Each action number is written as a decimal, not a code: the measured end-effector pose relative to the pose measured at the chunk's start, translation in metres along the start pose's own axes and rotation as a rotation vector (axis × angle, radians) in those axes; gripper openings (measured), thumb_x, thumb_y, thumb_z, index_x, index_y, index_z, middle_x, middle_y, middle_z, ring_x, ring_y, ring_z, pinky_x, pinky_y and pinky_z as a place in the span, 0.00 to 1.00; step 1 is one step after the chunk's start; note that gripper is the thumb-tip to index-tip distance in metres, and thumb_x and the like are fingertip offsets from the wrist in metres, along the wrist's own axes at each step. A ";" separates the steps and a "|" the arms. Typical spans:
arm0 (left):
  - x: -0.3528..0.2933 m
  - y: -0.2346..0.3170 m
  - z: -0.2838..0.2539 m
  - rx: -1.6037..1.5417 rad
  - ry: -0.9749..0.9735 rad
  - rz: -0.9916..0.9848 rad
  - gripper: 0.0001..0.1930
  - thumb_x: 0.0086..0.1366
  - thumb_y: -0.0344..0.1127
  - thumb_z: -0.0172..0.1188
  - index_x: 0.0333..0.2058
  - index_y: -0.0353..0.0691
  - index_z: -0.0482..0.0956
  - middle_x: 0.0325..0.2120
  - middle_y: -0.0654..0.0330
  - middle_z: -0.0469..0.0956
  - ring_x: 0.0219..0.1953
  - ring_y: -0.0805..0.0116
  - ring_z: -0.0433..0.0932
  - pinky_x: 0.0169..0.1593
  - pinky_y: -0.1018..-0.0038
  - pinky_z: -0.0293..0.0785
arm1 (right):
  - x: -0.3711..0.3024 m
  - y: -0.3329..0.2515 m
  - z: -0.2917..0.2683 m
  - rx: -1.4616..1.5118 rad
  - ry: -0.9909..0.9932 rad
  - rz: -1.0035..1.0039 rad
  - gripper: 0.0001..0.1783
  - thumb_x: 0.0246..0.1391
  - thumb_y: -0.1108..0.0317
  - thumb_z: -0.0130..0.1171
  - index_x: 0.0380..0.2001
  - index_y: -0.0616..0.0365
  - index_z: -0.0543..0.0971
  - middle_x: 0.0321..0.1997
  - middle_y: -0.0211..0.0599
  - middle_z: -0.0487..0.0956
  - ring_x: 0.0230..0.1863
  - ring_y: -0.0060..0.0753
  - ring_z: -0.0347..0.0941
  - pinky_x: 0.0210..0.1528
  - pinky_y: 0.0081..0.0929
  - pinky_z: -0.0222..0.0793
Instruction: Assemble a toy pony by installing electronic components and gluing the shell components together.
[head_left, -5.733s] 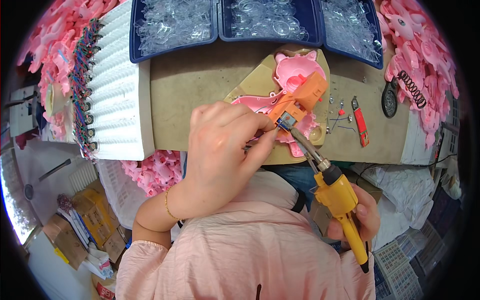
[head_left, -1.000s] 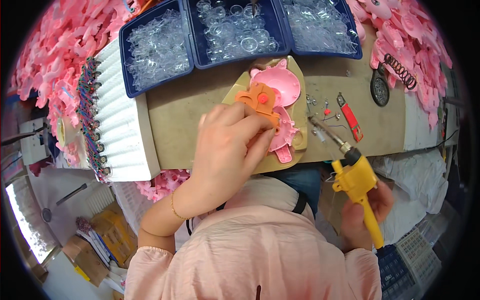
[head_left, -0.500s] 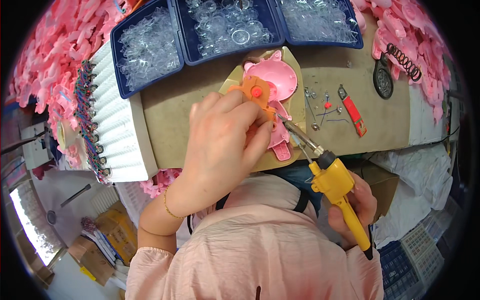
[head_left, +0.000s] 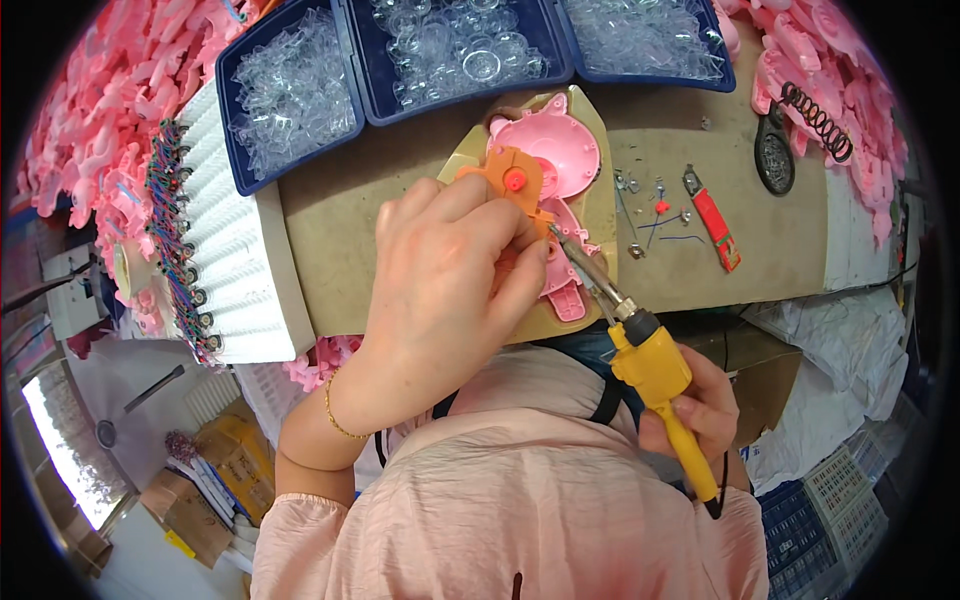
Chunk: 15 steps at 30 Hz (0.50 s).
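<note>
My right hand [head_left: 700, 405] grips the yellow handle of a soldering iron [head_left: 655, 365], whose metal tip points up and left. That tip reaches the lower edge of an orange plastic plate [head_left: 522, 172] with a red button-like part on it. Beneath the plate is a pink plastic shell [head_left: 572, 150] with a round hollow, lying in a tan holder [head_left: 603, 215]. Over the left part of the plate, my left hand [head_left: 445, 255] is closed in a pinch close to the iron's tip. Whatever lies between those fingers is hidden by the hand.
Blue bins [head_left: 460, 95] of clear plastic parts line the far side. Heaps of pink parts [head_left: 130, 90] rise at both sides. On the right lie a red cutter knife [head_left: 712, 220], small metal parts and a black coiled cord [head_left: 815, 120]. Wired components [head_left: 175, 240] hang along a white ridged tray [head_left: 235, 230].
My right hand and the soldering iron's handle have shifted left, and the iron stands a little steeper. My left hand keeps its pinch in nearly the same place.
</note>
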<state>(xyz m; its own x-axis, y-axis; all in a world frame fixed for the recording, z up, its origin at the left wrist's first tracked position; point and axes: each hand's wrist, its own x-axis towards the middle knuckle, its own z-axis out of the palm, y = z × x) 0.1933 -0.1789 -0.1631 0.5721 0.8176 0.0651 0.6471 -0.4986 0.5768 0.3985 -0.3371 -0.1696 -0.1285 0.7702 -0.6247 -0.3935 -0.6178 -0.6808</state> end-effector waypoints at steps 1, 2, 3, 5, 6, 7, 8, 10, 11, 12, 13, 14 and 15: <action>0.000 0.000 -0.001 -0.001 0.000 -0.001 0.05 0.49 0.30 0.60 0.19 0.39 0.73 0.18 0.63 0.66 0.23 0.67 0.61 0.32 0.72 0.56 | 0.003 0.005 -0.008 -0.191 -0.069 -0.115 0.31 0.47 0.64 0.46 0.55 0.69 0.61 0.43 0.46 0.73 0.26 0.29 0.71 0.29 0.21 0.67; 0.001 0.001 -0.001 -0.003 0.000 -0.003 0.05 0.49 0.30 0.60 0.19 0.39 0.73 0.18 0.63 0.66 0.23 0.67 0.61 0.32 0.72 0.56 | 0.004 0.010 -0.014 -0.382 -0.138 -0.230 0.31 0.48 0.64 0.46 0.55 0.69 0.61 0.41 0.45 0.74 0.24 0.28 0.70 0.27 0.20 0.66; 0.001 0.001 -0.001 -0.005 -0.001 -0.004 0.05 0.49 0.30 0.60 0.19 0.39 0.73 0.18 0.63 0.66 0.22 0.67 0.61 0.32 0.72 0.56 | 0.001 0.014 -0.018 -0.382 -0.138 -0.229 0.31 0.48 0.64 0.46 0.55 0.69 0.61 0.41 0.45 0.74 0.24 0.28 0.70 0.27 0.20 0.66; 0.001 0.001 0.000 -0.005 0.007 -0.001 0.05 0.49 0.30 0.60 0.19 0.39 0.73 0.18 0.63 0.66 0.22 0.67 0.61 0.32 0.72 0.56 | -0.007 0.023 -0.020 0.132 0.003 -0.128 0.32 0.49 0.62 0.47 0.56 0.69 0.60 0.37 0.44 0.74 0.21 0.27 0.69 0.23 0.19 0.63; 0.000 0.000 0.000 -0.004 0.015 0.004 0.05 0.49 0.30 0.60 0.19 0.39 0.73 0.18 0.63 0.66 0.22 0.67 0.60 0.32 0.72 0.55 | -0.007 0.023 -0.020 0.132 0.003 -0.127 0.32 0.49 0.62 0.47 0.56 0.69 0.60 0.37 0.44 0.74 0.21 0.27 0.69 0.23 0.19 0.63; 0.001 0.000 0.000 -0.003 0.014 0.003 0.05 0.49 0.30 0.60 0.19 0.39 0.73 0.18 0.63 0.66 0.22 0.67 0.60 0.32 0.72 0.55 | -0.007 0.023 -0.019 0.137 0.002 -0.119 0.32 0.49 0.61 0.48 0.55 0.70 0.60 0.38 0.44 0.74 0.22 0.27 0.69 0.25 0.18 0.63; 0.001 0.001 0.000 0.001 0.012 0.004 0.05 0.49 0.30 0.60 0.19 0.40 0.73 0.18 0.63 0.66 0.22 0.67 0.60 0.31 0.72 0.55 | -0.007 0.021 -0.019 0.142 0.002 -0.111 0.32 0.49 0.61 0.49 0.55 0.70 0.61 0.38 0.44 0.74 0.24 0.27 0.70 0.26 0.18 0.63; 0.001 0.000 0.000 0.005 0.010 0.004 0.05 0.49 0.30 0.60 0.19 0.40 0.73 0.18 0.63 0.66 0.22 0.67 0.60 0.31 0.72 0.55 | -0.006 0.017 -0.016 0.151 0.002 -0.096 0.33 0.49 0.59 0.51 0.54 0.71 0.61 0.39 0.44 0.74 0.27 0.26 0.70 0.29 0.17 0.64; 0.001 0.000 0.001 -0.001 0.014 0.007 0.05 0.49 0.30 0.60 0.19 0.40 0.73 0.18 0.63 0.66 0.22 0.67 0.61 0.31 0.72 0.56 | -0.005 0.015 -0.014 0.156 0.001 -0.088 0.33 0.49 0.58 0.52 0.53 0.72 0.62 0.39 0.44 0.74 0.28 0.25 0.70 0.30 0.17 0.64; 0.000 -0.001 0.001 -0.006 0.017 0.010 0.05 0.49 0.30 0.60 0.19 0.40 0.73 0.18 0.63 0.66 0.22 0.67 0.61 0.31 0.72 0.56 | -0.004 0.013 -0.012 0.161 0.000 -0.080 0.33 0.49 0.57 0.53 0.53 0.72 0.62 0.40 0.45 0.74 0.30 0.25 0.70 0.31 0.16 0.64; 0.001 -0.001 0.001 -0.007 0.017 0.010 0.05 0.49 0.30 0.60 0.19 0.40 0.73 0.18 0.63 0.66 0.22 0.67 0.61 0.31 0.72 0.56 | -0.004 0.010 -0.010 0.164 0.002 -0.073 0.34 0.49 0.56 0.54 0.52 0.73 0.63 0.40 0.45 0.74 0.32 0.24 0.71 0.33 0.16 0.64; 0.001 -0.001 0.001 -0.007 0.015 0.013 0.05 0.49 0.30 0.60 0.19 0.40 0.73 0.18 0.63 0.66 0.22 0.67 0.61 0.31 0.72 0.56 | -0.003 0.008 -0.009 0.167 0.003 -0.065 0.34 0.49 0.56 0.55 0.52 0.73 0.63 0.40 0.45 0.74 0.33 0.24 0.71 0.34 0.15 0.64; 0.001 -0.001 0.001 -0.007 0.013 0.016 0.05 0.49 0.30 0.60 0.19 0.39 0.73 0.18 0.63 0.66 0.22 0.67 0.61 0.31 0.72 0.56 | -0.003 0.006 -0.007 0.171 0.003 -0.058 0.35 0.49 0.55 0.56 0.51 0.74 0.63 0.41 0.45 0.74 0.35 0.24 0.71 0.35 0.15 0.64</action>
<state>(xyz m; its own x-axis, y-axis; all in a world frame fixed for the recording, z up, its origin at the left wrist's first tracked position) 0.1939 -0.1775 -0.1643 0.5756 0.8133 0.0853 0.6343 -0.5098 0.5812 0.4028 -0.3441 -0.1747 -0.0983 0.8028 -0.5881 -0.5491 -0.5366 -0.6407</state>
